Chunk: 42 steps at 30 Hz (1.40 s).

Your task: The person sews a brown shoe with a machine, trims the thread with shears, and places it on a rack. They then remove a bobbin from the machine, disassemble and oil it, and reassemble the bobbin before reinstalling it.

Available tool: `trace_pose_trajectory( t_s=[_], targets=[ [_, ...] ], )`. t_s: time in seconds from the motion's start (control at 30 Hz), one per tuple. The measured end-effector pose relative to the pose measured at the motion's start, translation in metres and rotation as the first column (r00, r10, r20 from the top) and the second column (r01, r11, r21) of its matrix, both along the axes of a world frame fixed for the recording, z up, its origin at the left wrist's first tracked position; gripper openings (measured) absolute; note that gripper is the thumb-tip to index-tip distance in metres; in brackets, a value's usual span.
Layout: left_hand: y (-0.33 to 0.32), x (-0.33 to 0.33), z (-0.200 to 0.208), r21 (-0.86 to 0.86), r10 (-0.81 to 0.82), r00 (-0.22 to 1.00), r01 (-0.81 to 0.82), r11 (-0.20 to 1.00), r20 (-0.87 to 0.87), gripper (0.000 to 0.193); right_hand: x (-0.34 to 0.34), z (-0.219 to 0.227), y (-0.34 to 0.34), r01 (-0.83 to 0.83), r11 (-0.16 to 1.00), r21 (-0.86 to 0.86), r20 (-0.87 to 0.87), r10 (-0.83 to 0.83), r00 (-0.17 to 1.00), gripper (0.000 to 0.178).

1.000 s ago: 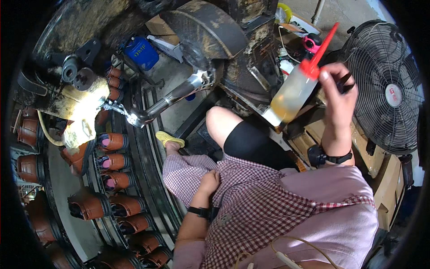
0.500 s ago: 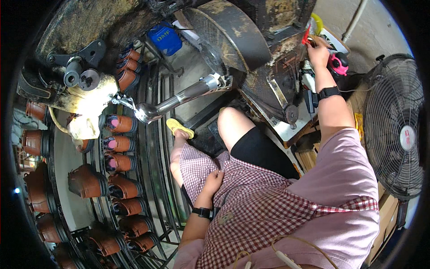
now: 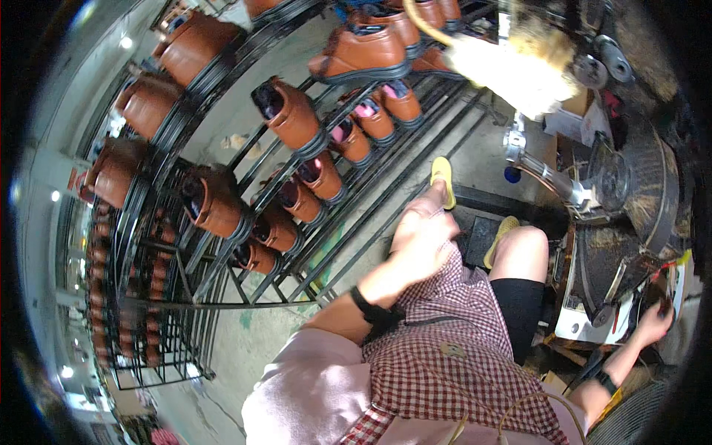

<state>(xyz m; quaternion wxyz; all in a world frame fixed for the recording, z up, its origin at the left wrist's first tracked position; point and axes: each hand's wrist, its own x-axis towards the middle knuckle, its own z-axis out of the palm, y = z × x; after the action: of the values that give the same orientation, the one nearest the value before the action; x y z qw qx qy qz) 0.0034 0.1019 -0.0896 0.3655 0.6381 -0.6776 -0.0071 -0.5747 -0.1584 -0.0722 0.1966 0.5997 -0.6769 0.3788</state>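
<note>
My left hand is over my left knee, by the hem of the red-and-white checked apron. Motion smears its fingers, so I cannot tell whether it holds anything. Off to the right, my right hand is closed at the edge of the work table beside the machine. Its fingers curl by something dark and small that I cannot make out. Ahead and to the left, brown leather shoes with black soles stand on a black metal rack.
A lit lamp glows beside a machine with a jointed chrome arm. A big dark wheel housing is at the right. Behind my right forearm, a fan's wire guard shows. More loaded racks stand far left.
My view has swung left, bringing more shoe rack into sight. My left hand has lifted from my lap and moved forward to the knee. My right hand stays at the work table.
</note>
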Motion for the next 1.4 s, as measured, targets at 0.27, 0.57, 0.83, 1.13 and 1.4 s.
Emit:
trace_pose_trajectory(
  t_s=[0.27, 0.57, 0.83, 1.13, 1.4],
  targets=[
    [0.029, 0.229, 0.157, -0.473, 0.791, 0.550, -0.640, 0.605, 0.268, 0.028, 0.239, 0.045, 0.148, -0.768, 0.572, -0.287, 0.507, 0.771, 0.385, 0.010],
    [0.040, -0.007, 0.129, 0.142, -0.125, 0.872, 0.064, 0.988, 0.473, 0.034, 0.437, 0.059, 0.195, -0.995, -0.088, -0.052, 0.991, -0.128, -0.041, 0.022],
    [0.047, 0.002, 0.028, -0.074, 0.278, 0.913, -0.312, 0.947, -0.298, 0.059, 0.385, -0.004, 0.191, -0.998, 0.059, 0.038, 0.990, 0.131, 0.045, 0.024],
    [0.000, -0.007, 0.048, -0.261, -0.261, 0.025, -0.198, 0.945, -0.965, 0.083, 0.416, 0.020, 0.115, -0.876, 0.371, -0.310, 0.950, 0.154, -0.271, 0.018],
    [-0.086, 0.007, 0.124, 0.005, 0.043, 0.377, -0.101, 0.995, -0.925, 0.056, 0.415, 0.043, 0.027, -0.870, 0.444, -0.214, 0.977, 0.081, -0.199, 0.038]
  ],
)
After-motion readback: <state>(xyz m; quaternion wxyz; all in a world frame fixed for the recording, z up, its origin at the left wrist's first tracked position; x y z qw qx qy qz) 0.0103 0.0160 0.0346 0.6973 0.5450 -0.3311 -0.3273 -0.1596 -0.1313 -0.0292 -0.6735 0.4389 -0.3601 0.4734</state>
